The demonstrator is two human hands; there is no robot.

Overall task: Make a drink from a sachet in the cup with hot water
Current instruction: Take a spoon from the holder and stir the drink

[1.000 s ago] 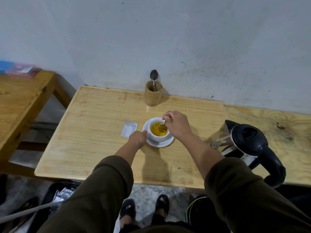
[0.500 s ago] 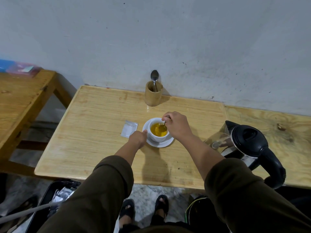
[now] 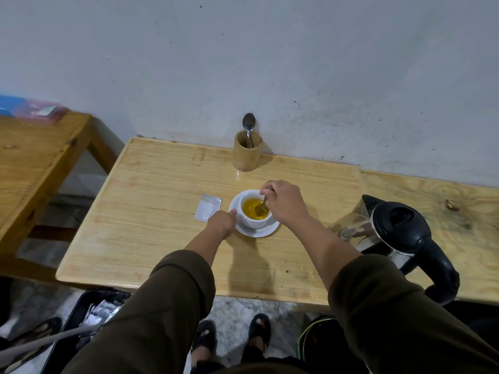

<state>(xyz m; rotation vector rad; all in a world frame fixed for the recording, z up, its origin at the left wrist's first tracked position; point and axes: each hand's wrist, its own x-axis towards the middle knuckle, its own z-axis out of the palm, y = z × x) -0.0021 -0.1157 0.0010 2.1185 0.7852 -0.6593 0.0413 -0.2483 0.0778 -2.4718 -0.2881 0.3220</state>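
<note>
White cup (image 3: 252, 221) w/ yellow drink (image 3: 253, 209), white saucer (image 3: 266, 232), silver sachet (image 3: 208, 209), black kettle (image 3: 399, 229), olive sleeves (image 3: 172, 298), pale wood table (image 3: 151, 211).

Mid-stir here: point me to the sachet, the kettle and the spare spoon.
sachet (image 3: 208, 210): head view, middle of the flat packet.
kettle (image 3: 399, 223): head view, its black lid.
spare spoon (image 3: 248, 122): head view, its bowl above the wooden holder.

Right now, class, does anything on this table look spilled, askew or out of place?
Nothing stands out. The cup sits upright on its saucer, no spill shows, and the sachet lies flat beside it.
</note>
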